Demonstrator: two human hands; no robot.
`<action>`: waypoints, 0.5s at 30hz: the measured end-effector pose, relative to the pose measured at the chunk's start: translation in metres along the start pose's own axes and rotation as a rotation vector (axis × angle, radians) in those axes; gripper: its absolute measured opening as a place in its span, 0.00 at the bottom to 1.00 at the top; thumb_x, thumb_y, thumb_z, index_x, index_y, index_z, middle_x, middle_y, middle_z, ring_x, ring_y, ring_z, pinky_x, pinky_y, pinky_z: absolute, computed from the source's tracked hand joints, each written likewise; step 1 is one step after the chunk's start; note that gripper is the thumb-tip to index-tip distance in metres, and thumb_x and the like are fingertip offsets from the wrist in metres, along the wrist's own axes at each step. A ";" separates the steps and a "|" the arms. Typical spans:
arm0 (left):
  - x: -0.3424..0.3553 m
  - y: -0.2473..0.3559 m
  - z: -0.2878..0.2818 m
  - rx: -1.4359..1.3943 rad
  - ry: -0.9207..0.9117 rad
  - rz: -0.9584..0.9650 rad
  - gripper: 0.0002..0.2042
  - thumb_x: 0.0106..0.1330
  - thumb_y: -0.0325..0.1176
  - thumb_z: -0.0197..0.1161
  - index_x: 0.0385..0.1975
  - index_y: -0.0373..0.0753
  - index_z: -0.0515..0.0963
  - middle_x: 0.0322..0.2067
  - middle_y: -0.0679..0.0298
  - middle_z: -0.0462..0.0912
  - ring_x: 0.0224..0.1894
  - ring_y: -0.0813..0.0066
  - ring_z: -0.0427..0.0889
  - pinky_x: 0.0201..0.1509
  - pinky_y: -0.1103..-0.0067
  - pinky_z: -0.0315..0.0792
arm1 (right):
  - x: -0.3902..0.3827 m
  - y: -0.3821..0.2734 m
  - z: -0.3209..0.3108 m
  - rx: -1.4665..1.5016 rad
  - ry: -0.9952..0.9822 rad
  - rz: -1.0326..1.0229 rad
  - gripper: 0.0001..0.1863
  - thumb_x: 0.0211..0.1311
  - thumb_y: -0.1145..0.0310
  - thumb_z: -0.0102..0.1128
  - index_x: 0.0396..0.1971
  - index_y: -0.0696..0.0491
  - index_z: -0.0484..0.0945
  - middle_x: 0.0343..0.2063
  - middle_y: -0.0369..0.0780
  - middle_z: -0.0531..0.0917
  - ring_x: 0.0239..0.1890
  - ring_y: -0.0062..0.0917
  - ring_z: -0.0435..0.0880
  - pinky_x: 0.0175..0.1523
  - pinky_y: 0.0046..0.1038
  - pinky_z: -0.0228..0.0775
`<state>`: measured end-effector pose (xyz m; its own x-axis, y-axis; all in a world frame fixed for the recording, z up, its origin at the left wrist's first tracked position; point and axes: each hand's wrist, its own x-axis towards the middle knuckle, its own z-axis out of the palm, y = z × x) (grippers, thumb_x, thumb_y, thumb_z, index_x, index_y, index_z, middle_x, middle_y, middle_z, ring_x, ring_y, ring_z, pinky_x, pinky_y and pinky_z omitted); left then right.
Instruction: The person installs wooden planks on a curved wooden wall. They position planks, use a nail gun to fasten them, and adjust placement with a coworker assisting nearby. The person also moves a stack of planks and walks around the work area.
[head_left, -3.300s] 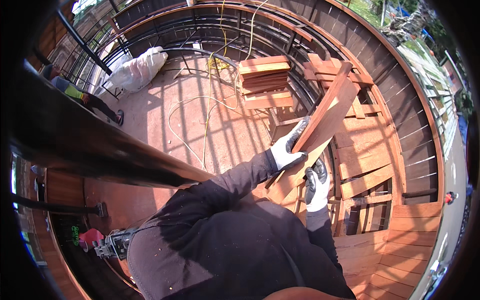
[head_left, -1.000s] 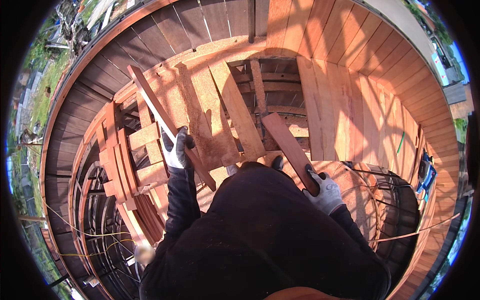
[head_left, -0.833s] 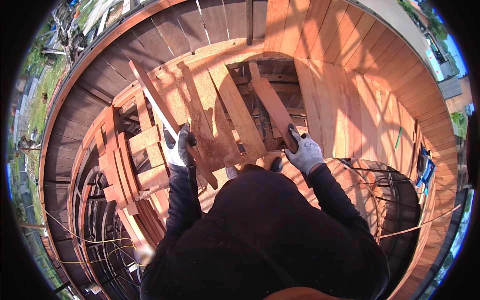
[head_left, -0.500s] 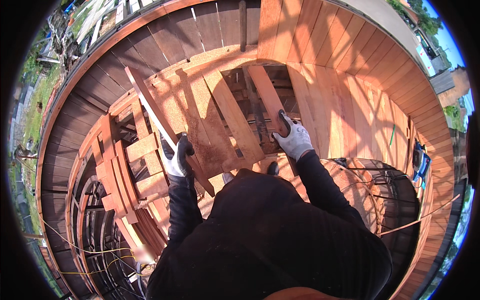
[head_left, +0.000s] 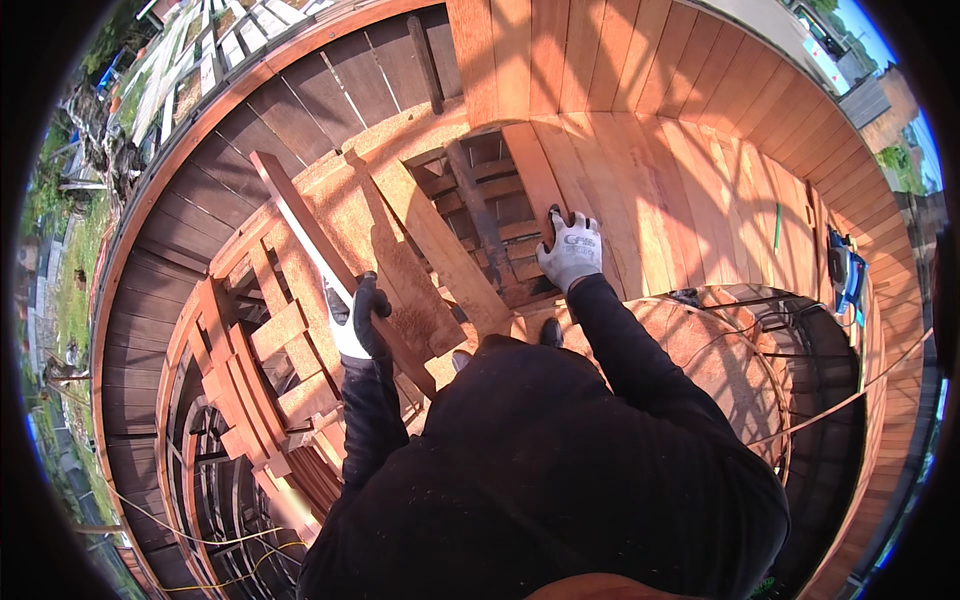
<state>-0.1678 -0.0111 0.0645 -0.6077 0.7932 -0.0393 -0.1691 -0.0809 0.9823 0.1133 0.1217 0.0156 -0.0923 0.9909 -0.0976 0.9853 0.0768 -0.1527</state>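
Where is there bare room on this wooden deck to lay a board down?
The finished reddish deck boards, between the right gloved hand and the blue power tool, lie bare. Left is crowded: the left gloved hand grips a long plank beside stacked short offcuts and open joists.

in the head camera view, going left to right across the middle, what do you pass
Stacked short boards → left hand gripping a long narrow board → wide slanted plank → right hand on a deck board → blue power tool.
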 end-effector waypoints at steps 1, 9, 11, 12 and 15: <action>-0.001 -0.002 0.000 -0.006 -0.015 -0.003 0.15 0.64 0.30 0.60 0.48 0.36 0.70 0.18 0.66 0.72 0.19 0.78 0.70 0.24 0.80 0.66 | -0.001 0.002 0.005 0.001 0.016 -0.006 0.34 0.56 0.52 0.59 0.64 0.47 0.67 0.58 0.49 0.67 0.62 0.45 0.65 0.64 0.43 0.62; -0.005 -0.009 0.003 -0.017 -0.016 -0.022 0.15 0.64 0.31 0.60 0.48 0.36 0.70 0.18 0.66 0.72 0.19 0.77 0.70 0.24 0.79 0.66 | 0.008 0.006 0.016 -0.008 0.123 -0.066 0.33 0.56 0.53 0.58 0.63 0.48 0.67 0.59 0.49 0.66 0.60 0.45 0.66 0.61 0.43 0.62; -0.005 -0.002 0.010 -0.002 -0.005 -0.044 0.14 0.63 0.31 0.61 0.47 0.36 0.70 0.18 0.66 0.72 0.19 0.77 0.70 0.24 0.79 0.66 | 0.013 0.006 0.021 -0.015 0.130 -0.044 0.33 0.55 0.54 0.59 0.62 0.48 0.68 0.59 0.49 0.67 0.61 0.45 0.64 0.61 0.46 0.61; -0.005 -0.002 0.010 -0.005 -0.008 -0.033 0.14 0.64 0.32 0.61 0.47 0.36 0.70 0.18 0.66 0.72 0.19 0.77 0.70 0.24 0.79 0.66 | 0.012 0.005 0.027 -0.005 0.140 -0.035 0.33 0.54 0.54 0.60 0.61 0.48 0.69 0.58 0.49 0.67 0.62 0.46 0.63 0.62 0.49 0.59; -0.006 -0.004 0.010 -0.024 -0.015 0.006 0.14 0.64 0.33 0.61 0.46 0.35 0.71 0.18 0.65 0.73 0.19 0.77 0.70 0.24 0.79 0.67 | 0.014 0.005 0.033 0.001 0.135 -0.046 0.34 0.53 0.53 0.60 0.61 0.48 0.69 0.59 0.48 0.67 0.64 0.45 0.60 0.66 0.53 0.52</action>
<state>-0.1562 -0.0096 0.0626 -0.5974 0.8014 -0.0305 -0.1845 -0.1003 0.9777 0.1121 0.1323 -0.0193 -0.1174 0.9922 0.0424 0.9803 0.1226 -0.1548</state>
